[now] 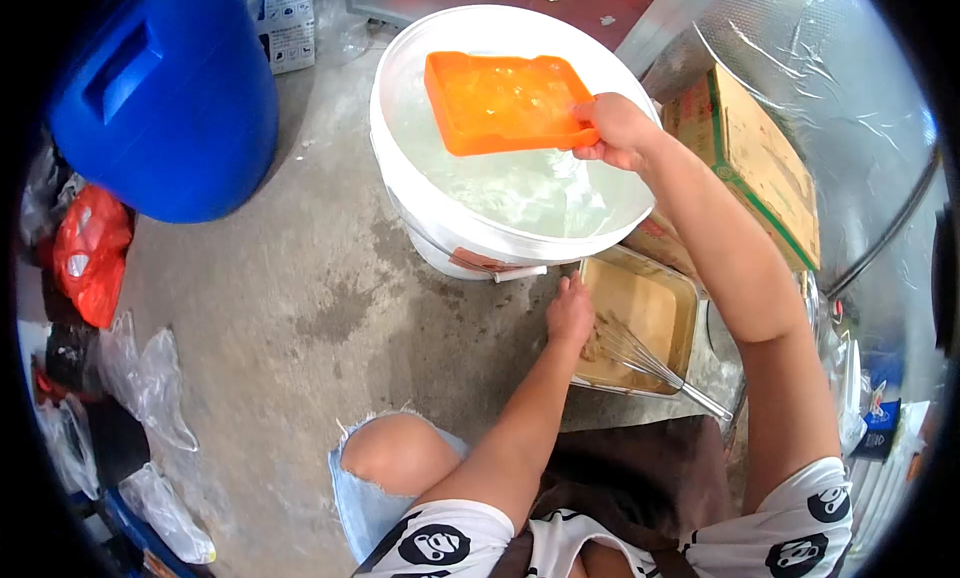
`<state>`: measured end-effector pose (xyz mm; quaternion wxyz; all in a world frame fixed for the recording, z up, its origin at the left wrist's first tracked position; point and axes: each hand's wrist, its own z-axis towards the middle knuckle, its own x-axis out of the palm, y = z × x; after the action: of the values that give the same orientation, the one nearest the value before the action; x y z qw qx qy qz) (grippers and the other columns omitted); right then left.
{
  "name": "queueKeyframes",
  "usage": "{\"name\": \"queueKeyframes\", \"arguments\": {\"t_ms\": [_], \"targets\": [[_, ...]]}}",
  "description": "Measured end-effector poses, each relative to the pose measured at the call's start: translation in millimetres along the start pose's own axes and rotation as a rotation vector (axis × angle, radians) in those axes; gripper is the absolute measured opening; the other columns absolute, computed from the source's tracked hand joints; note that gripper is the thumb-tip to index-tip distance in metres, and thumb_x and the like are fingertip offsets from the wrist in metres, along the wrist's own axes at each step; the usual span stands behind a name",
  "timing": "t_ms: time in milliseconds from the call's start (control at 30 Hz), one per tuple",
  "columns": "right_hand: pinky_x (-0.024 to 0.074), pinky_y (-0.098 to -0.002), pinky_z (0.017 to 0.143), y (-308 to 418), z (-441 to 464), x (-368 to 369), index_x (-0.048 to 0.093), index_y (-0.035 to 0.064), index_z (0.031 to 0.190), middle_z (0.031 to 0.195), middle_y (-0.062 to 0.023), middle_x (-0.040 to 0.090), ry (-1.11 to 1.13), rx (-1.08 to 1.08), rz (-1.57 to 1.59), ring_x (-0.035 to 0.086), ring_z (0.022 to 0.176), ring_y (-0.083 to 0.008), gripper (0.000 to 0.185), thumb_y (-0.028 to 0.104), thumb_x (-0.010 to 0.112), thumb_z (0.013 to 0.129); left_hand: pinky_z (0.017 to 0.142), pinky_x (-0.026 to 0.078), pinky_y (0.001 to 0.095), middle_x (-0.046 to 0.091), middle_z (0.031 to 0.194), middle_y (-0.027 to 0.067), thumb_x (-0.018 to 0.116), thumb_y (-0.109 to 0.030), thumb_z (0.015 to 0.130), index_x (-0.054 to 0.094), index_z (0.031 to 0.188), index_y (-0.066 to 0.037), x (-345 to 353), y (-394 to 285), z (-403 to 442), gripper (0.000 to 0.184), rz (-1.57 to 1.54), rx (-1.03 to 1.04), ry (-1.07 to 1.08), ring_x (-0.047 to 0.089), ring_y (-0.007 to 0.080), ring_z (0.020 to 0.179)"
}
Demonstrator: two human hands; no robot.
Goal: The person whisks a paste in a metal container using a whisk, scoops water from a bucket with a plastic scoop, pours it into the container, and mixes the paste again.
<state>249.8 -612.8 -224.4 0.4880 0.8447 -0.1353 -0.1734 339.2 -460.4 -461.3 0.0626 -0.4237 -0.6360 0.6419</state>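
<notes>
My right hand (622,132) is closed on the right side of an orange plastic tray (510,103). Clear liquid glints in the tray, which is over a large white bucket (398,183) of cloudy, pale liquid. Lower down, my left hand (571,316) grips the left rim of a rectangular basin (684,323); part of its fingers is hidden. The basin holds light brown liquid. A metal whisk (655,363) leans in it, its handle resting across the near right corner.
A blue plastic barrel (170,108) stands at the upper left. Plastic bags, one of them red (92,256), lie along the left edge. A cardboard box (750,158) is to the right of the bucket, beside silvery foil sheeting (800,63). My bare knee (400,453) is at the bottom.
</notes>
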Motion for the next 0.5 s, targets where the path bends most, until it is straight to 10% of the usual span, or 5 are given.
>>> {"name": "queueKeyframes", "arguments": {"t_ms": [500], "targets": [[0.0350,-0.0229,0.040,-33.2,-163.5,-145.0,0.047,-0.0010,0.079,0.065,-0.0065,0.049,-0.325,-0.024,-0.049,0.043,0.046,-0.0124,0.018,0.015,0.049,0.086,0.072,0.045,0.0458,0.053,0.096,0.0218,0.045,-0.016,0.085,0.049,0.113,-0.001,7.5,6.0,-2.5,0.032,0.058,0.127,-0.183,0.055,0.0389,0.083]]}}
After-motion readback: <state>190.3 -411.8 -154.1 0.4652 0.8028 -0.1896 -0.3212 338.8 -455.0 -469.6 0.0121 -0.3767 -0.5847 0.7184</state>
